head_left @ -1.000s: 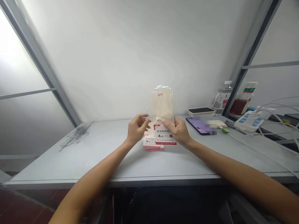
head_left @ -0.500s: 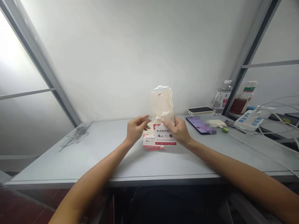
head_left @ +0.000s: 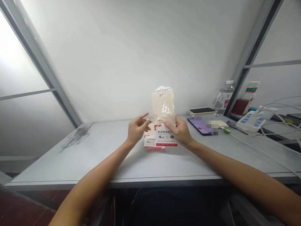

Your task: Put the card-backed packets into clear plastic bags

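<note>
My right hand is closed on a clear plastic packet, held upright above the desk with the thumb across its front. It has a cream sheet inside, a white button and a red-and-white printed label at the bottom. To the left, my left hand is raised beside the packet with its fingers apart and bent. Between thumb and index finger shows a small white spot; I cannot tell what it belongs to. Behind and below lies a small stack of similar packets, partly hidden by the held one and my left hand.
On the right are a phone with a purple screen, another phone, a water bottle, a bottle with dark red liquid and a power strip with cables. Crumpled dark netting lies at the left of the desk.
The index finger of my left hand has lifted away from the thumb, opening a gap between them. My right hand and the held packet stay nearly in place.
</note>
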Tool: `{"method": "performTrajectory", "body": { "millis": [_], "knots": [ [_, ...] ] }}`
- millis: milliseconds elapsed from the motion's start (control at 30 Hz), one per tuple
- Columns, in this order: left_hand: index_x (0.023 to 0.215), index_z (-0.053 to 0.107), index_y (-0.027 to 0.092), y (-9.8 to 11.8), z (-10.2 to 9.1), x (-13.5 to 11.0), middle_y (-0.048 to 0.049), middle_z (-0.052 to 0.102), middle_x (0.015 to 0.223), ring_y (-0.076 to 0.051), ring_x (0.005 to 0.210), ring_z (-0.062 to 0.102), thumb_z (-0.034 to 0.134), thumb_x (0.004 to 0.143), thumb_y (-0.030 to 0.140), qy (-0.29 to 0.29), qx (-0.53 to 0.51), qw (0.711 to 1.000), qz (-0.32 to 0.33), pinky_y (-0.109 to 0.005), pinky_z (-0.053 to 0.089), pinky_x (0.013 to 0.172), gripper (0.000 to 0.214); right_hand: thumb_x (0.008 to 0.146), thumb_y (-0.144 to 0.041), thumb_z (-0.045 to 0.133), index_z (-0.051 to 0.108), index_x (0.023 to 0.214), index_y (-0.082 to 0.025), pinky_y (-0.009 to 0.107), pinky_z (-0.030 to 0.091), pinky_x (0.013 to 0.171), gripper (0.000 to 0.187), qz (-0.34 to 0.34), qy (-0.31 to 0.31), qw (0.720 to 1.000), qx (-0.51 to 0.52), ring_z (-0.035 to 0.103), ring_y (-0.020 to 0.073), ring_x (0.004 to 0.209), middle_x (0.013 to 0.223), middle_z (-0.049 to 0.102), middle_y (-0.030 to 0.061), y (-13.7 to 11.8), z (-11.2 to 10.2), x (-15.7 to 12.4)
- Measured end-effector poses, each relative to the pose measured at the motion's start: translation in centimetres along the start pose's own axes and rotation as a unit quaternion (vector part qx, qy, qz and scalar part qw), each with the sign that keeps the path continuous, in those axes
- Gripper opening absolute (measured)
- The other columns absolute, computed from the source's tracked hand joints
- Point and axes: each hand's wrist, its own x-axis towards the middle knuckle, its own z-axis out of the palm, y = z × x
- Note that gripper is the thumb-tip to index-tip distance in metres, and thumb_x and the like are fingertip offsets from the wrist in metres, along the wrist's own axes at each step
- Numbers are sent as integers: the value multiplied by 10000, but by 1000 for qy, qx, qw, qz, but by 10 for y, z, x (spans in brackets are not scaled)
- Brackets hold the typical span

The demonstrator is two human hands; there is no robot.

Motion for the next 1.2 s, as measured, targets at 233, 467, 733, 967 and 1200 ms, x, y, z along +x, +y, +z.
{"method": "performTrajectory", "body": {
  "millis": [233,467,733,967,1200],
  "knots": [
    [1181,499,146,2,-1,-1,-33,666,722,-100,496,589,603,755,378,-7,0,1000,3,-224,483,485,496,755,-408,610,650,830,-151,274,472,521,270,-1,-5,1000,8,598,176,634,717,662,40,0,0,1],
    [1251,401,209,0,0,-1,-73,637,963,-109,607,612,552,790,350,-7,33,999,12,-219,482,488,505,733,-439,618,643,830,-151,282,482,518,305,6,2,1000,7,605,182,624,709,667,42,-1,1,0],
    [917,586,211,7,2,-6,-90,467,1255,-204,1148,465,499,819,252,15,193,968,156,-290,494,770,137,735,-432,626,636,867,-165,290,497,541,298,11,-19,1000,18,629,197,655,758,686,47,2,2,0],
    [826,613,185,-2,-2,1,-85,512,1226,-198,1076,520,512,817,363,-77,68,994,45,-292,485,784,205,742,-406,635,588,1023,-185,336,529,692,361,5,-78,995,68,649,223,825,945,685,72,0,1,-1],
    [742,625,159,-2,-3,4,-85,472,1279,-201,1024,559,616,735,381,-118,-12,993,-10,-305,495,780,223,758,-403,613,567,1041,-182,324,525,680,363,8,-88,995,42,644,216,841,994,673,82,7,-1,4]
  ]
}}
